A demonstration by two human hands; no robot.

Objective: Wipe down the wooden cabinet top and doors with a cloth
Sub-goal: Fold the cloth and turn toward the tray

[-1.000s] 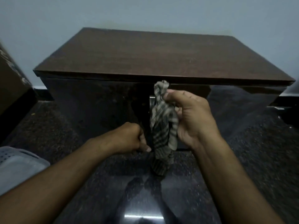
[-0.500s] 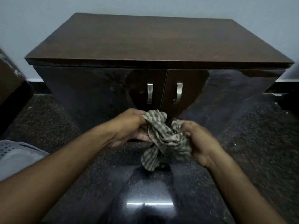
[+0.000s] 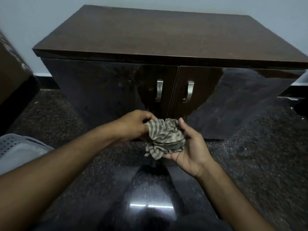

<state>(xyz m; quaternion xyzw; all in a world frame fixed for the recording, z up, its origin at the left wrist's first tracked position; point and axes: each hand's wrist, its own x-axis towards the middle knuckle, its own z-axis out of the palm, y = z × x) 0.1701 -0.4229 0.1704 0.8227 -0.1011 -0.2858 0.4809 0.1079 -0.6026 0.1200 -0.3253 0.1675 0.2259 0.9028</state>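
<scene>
While the cloth (image 3: 165, 136) is bunched between both hands, wiping has not begun.

Left hand (image 3: 135, 126): fingers curled, pinching the cloth's left edge; fingertips hidden behind the fabric. Right hand (image 3: 188, 147): palm up, cupped under the wad, fingers loosely curved round its far side, thumb lying off to the near side. Cloth sits crumpled, one tail hanging below the right palm, held in the air low in front of the doors (image 3: 166, 90), touching neither them nor the cabinet top (image 3: 166, 34). Judgement: the step is readying the cloth. Best done by folding it into a flat pad with the loose tail tucked in, so it presses evenly and does not snag the two metal handles (image 3: 159, 90). Start on the top, then work down; the glossy doors look likely to show streaks. Grey perforated basket (image 3: 15, 147) sits at left on the dark polished floor (image 3: 258, 155).
</scene>
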